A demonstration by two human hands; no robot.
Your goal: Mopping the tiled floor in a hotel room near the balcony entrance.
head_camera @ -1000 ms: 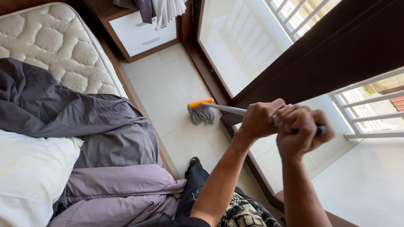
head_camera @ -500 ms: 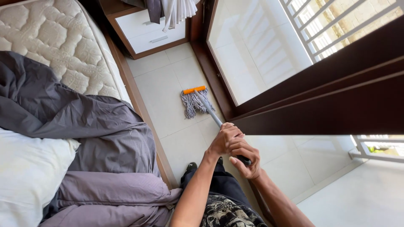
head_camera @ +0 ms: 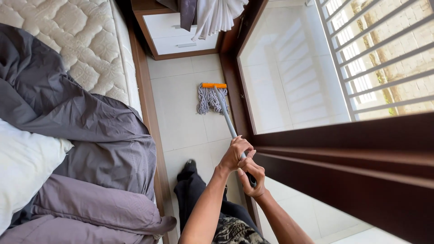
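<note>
Left hand wrapped around the grey mop handle, fingers curled shut over the shaft. Right hand clamped just below it on the same handle, thumb and fingers closed about the dark grip at the end; the two hands touching, one stacked against the other. Both forearms reaching up from the lower edge of the view.

Mop handle running away from the hands, up and slightly to the left, to the orange mop head. Grey mop strands spread flat on the pale tiled floor, well ahead of the hands, close beside the dark wooden door frame.

Right of the hands: a large glass pane with white bars beyond it, and a broad dark wooden rail crossing just past the right hand.

Left of the hands: a wooden bed edge, a quilted cream mattress, a dark grey sheet crumpled over it, a white pillow and a mauve duvet nearer the lower edge.

Below the left hand: a leg in dark trousers, foot on the tiles. Far ahead of the hands, beyond the mop: a white drawer front in a wooden surround and pale curtains hanging above it.
</note>
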